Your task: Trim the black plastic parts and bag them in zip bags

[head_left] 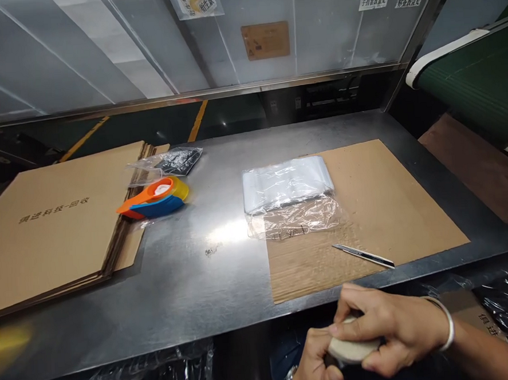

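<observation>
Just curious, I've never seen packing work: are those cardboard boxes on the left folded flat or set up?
Folded flat: the cardboard boxes lie as a low stack of sheets on the metal table.

Packing station in factory or warehouse. Evidence: stainless steel workbench; stack of flattened cardboard cartons at left with printed characters; orange-blue tape dispenser; pile of clear plastic bags on cardboard mat; utility knife; green conveyor belt at right; yellow floor lines beyond bench; labelled clear panel behind.
</observation>
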`<move>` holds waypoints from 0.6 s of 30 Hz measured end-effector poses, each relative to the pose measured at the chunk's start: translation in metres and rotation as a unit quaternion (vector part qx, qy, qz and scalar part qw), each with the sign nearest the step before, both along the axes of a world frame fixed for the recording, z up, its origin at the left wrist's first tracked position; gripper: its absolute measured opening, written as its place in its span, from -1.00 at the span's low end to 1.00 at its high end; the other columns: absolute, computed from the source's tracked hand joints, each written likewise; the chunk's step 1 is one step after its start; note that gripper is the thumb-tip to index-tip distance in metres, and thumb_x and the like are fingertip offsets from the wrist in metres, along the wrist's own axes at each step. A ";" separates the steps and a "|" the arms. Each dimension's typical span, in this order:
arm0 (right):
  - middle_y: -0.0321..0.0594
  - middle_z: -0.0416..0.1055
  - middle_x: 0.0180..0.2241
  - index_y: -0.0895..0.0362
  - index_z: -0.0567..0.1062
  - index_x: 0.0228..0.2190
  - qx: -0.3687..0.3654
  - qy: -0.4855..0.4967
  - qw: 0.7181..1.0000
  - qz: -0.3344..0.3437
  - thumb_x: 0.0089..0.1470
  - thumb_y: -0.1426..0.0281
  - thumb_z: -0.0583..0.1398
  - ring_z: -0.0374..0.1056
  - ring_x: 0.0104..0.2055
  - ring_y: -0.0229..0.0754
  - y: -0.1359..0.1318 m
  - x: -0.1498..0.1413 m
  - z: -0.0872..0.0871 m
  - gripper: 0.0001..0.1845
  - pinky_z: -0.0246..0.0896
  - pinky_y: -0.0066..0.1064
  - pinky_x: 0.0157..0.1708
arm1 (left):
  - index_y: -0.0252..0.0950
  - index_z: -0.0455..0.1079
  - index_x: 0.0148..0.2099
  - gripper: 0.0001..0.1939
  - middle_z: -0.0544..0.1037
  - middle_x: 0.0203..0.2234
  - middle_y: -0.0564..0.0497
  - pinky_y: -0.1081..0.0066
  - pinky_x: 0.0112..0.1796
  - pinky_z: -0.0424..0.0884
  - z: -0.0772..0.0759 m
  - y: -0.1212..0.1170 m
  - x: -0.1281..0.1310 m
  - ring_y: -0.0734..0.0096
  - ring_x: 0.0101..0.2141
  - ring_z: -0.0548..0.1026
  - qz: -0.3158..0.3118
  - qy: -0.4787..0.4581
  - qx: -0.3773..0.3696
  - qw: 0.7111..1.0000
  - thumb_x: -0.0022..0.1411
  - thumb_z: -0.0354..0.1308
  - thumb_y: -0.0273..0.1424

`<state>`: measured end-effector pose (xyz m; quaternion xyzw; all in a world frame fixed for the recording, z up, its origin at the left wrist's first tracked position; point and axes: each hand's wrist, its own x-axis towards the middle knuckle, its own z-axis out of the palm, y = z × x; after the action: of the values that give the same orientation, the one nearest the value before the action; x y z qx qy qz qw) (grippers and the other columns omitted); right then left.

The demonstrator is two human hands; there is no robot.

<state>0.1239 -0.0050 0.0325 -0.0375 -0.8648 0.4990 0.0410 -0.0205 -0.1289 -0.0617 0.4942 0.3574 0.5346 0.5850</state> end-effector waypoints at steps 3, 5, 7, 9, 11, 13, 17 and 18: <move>-0.08 0.25 -0.23 0.14 0.39 -0.03 -0.021 -0.039 0.999 -0.020 -0.04 0.35 0.18 0.23 -0.24 -0.17 0.000 0.001 0.000 -0.53 0.22 -0.38 -0.27 | -0.37 0.36 -0.53 -0.35 0.16 -0.68 0.01 0.40 -0.54 0.11 0.001 0.001 -0.001 0.46 -0.60 0.13 0.004 0.011 0.004 1.000 0.04 -0.15 0.15; -0.08 0.25 -0.22 0.13 0.41 -0.05 -0.018 0.001 1.000 -0.009 -0.05 0.35 0.18 0.23 -0.23 -0.16 -0.002 0.000 -0.001 -0.54 0.22 -0.37 -0.27 | -0.37 0.38 -0.50 -0.38 0.20 -0.66 0.00 0.40 -0.53 0.14 0.002 0.002 0.000 0.45 -0.60 0.16 -0.005 0.010 0.012 1.000 0.02 -0.08 0.14; -0.09 0.25 -0.23 0.13 0.41 -0.05 -0.014 0.038 0.999 0.002 -0.08 0.37 0.18 0.22 -0.22 -0.16 -0.003 -0.002 -0.004 -0.52 0.22 -0.38 -0.28 | -0.36 0.41 -0.46 -0.39 0.24 -0.64 -0.01 0.41 -0.52 0.16 0.002 0.002 0.002 0.45 -0.59 0.19 -0.002 0.008 0.021 1.000 0.01 -0.07 0.13; -0.11 0.25 -0.24 0.12 0.40 -0.03 -0.015 0.020 1.000 -0.016 -0.10 0.40 0.18 0.23 -0.24 -0.17 -0.001 0.002 -0.008 -0.49 0.22 -0.38 -0.29 | -0.37 0.42 -0.45 -0.35 0.24 -0.66 -0.01 0.41 -0.54 0.14 0.000 0.002 0.002 0.45 -0.60 0.18 0.009 0.012 0.028 0.999 0.02 -0.11 0.15; -0.12 0.26 -0.26 0.11 0.40 -0.03 -0.009 -0.024 0.998 -0.055 -0.09 0.42 0.18 0.24 -0.26 -0.18 0.004 0.010 -0.013 -0.51 0.22 -0.37 -0.29 | -0.39 0.46 -0.39 -0.26 0.24 -0.69 -0.01 0.40 -0.55 0.13 -0.003 0.000 -0.002 0.44 -0.61 0.18 0.036 0.024 0.034 0.998 0.00 -0.17 0.21; -0.12 0.27 -0.25 0.10 0.39 -0.02 0.004 -0.029 0.994 -0.105 -0.03 0.42 0.16 0.25 -0.25 -0.17 0.011 0.021 -0.018 -0.53 0.21 -0.34 -0.27 | -0.41 0.48 -0.29 -0.19 0.29 -0.71 -0.03 0.39 -0.54 0.16 -0.007 -0.001 -0.006 0.42 -0.62 0.21 0.067 0.037 0.046 0.996 -0.04 -0.18 0.24; -0.11 0.26 -0.13 0.08 0.30 0.03 0.070 -0.025 0.963 -0.259 0.09 0.37 0.08 0.24 -0.12 -0.15 0.031 0.041 -0.033 -0.56 0.19 -0.33 -0.15 | -0.38 0.47 -0.18 -0.18 0.41 -0.67 -0.09 0.37 -0.51 0.23 -0.009 0.001 -0.012 0.36 -0.59 0.31 0.109 0.034 0.094 0.989 -0.04 -0.19 0.24; -0.11 0.26 -0.12 0.09 0.30 0.03 0.111 -0.047 0.945 -0.303 0.11 0.34 0.06 0.24 -0.10 -0.15 0.038 0.046 -0.040 -0.58 0.19 -0.35 -0.14 | -0.36 0.46 -0.17 -0.19 0.42 -0.66 -0.10 0.37 -0.51 0.23 -0.009 0.002 -0.013 0.35 -0.59 0.32 0.114 0.028 0.108 0.987 -0.04 -0.17 0.24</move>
<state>0.1696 0.0326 -0.0078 -0.3168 -0.8633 0.3615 0.1536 -0.0331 -0.1271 -0.0704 0.5253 0.3681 0.6188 0.4535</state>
